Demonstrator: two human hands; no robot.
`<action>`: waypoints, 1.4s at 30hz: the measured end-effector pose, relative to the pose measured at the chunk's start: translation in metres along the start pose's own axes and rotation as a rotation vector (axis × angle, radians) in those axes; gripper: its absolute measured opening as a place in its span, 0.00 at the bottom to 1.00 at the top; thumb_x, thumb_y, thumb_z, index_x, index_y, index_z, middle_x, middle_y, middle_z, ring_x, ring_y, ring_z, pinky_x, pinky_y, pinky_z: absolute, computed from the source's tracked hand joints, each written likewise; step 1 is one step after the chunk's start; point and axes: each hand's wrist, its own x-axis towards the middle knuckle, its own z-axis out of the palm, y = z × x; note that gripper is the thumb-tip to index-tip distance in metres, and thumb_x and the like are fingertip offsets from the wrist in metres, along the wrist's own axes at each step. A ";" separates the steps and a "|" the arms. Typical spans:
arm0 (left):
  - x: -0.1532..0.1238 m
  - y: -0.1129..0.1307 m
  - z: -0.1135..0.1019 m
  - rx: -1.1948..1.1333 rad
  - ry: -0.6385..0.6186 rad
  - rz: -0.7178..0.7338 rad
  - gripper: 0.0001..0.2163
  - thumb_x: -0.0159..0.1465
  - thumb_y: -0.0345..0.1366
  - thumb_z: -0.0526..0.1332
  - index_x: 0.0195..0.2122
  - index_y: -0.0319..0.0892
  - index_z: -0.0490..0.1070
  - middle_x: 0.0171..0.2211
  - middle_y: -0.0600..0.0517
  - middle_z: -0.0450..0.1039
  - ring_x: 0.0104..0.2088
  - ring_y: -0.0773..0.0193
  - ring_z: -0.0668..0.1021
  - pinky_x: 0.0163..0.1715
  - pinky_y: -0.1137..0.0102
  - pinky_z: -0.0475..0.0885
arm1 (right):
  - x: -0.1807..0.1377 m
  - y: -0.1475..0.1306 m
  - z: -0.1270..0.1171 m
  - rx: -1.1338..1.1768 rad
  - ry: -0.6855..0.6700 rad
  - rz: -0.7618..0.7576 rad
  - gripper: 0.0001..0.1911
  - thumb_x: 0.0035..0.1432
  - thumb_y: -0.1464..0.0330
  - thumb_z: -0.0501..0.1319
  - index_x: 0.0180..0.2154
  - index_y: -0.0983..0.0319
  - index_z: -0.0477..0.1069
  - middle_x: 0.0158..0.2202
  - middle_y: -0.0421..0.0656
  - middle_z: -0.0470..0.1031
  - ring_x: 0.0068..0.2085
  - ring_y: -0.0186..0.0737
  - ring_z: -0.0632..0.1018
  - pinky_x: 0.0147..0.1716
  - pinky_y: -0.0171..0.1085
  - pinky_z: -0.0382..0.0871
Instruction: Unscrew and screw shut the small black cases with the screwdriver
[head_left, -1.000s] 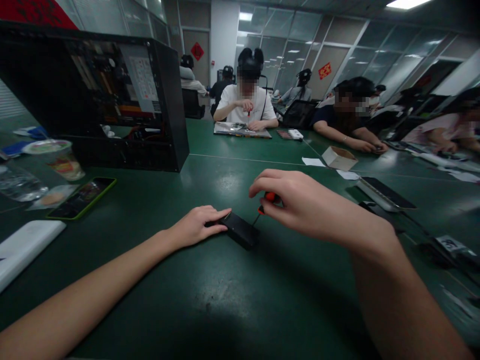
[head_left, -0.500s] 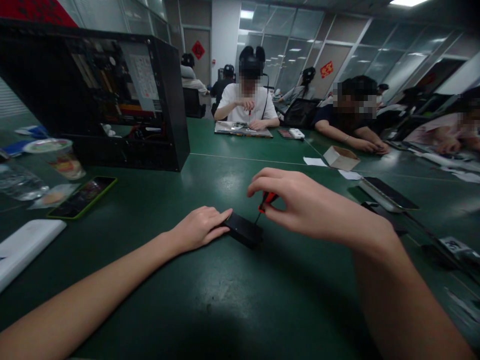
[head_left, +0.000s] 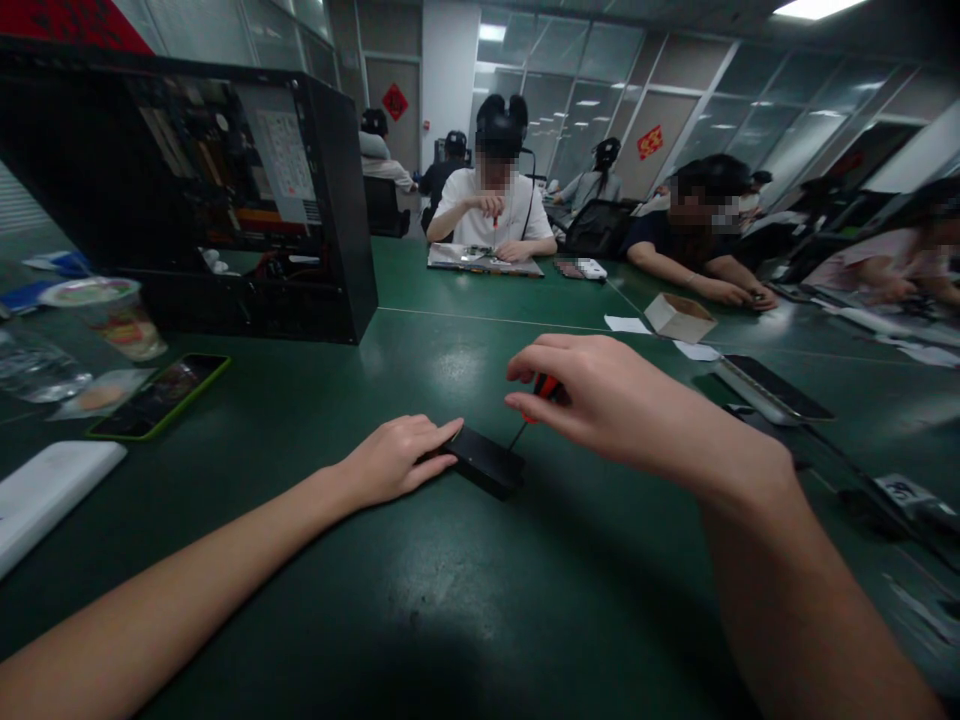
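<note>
A small black rectangular box lies on the green table in front of me. My left hand grips its left end between thumb and fingers. In my right hand is a screwdriver with a red and black handle, pinched between thumb and fingers. Its thin shaft slants down to the left, and the tip meets the right part of the box's top. Whether the tip sits in a screw I cannot tell.
An open black computer case stands back left. Near it are a lidded cup, a green-edged phone and a white slab. A small carton and a dark-topped device lie right. Across the table, a person works.
My right hand has shifted slightly right, and the screwdriver leans more, its handle tipped to the right. My left hand and the box stay nearly in place.
</note>
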 end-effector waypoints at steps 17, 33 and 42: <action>0.000 0.000 0.000 -0.037 -0.001 -0.013 0.22 0.75 0.41 0.54 0.67 0.36 0.63 0.40 0.43 0.77 0.39 0.56 0.78 0.41 0.63 0.74 | -0.002 0.006 0.003 -0.235 0.030 0.158 0.16 0.70 0.58 0.55 0.41 0.61 0.76 0.28 0.45 0.78 0.29 0.43 0.77 0.29 0.38 0.60; 0.000 0.000 0.001 -0.054 0.001 -0.015 0.22 0.75 0.41 0.54 0.67 0.37 0.63 0.40 0.44 0.77 0.38 0.57 0.77 0.41 0.64 0.74 | 0.002 -0.005 -0.005 0.024 0.114 -0.033 0.10 0.66 0.62 0.61 0.44 0.61 0.72 0.35 0.42 0.79 0.34 0.40 0.78 0.32 0.35 0.62; 0.000 0.000 0.002 -0.068 0.009 -0.025 0.22 0.74 0.40 0.55 0.67 0.39 0.63 0.40 0.44 0.77 0.38 0.57 0.77 0.41 0.64 0.74 | 0.006 -0.006 0.006 0.035 0.070 -0.055 0.09 0.66 0.63 0.61 0.44 0.61 0.72 0.37 0.44 0.79 0.36 0.41 0.78 0.34 0.36 0.63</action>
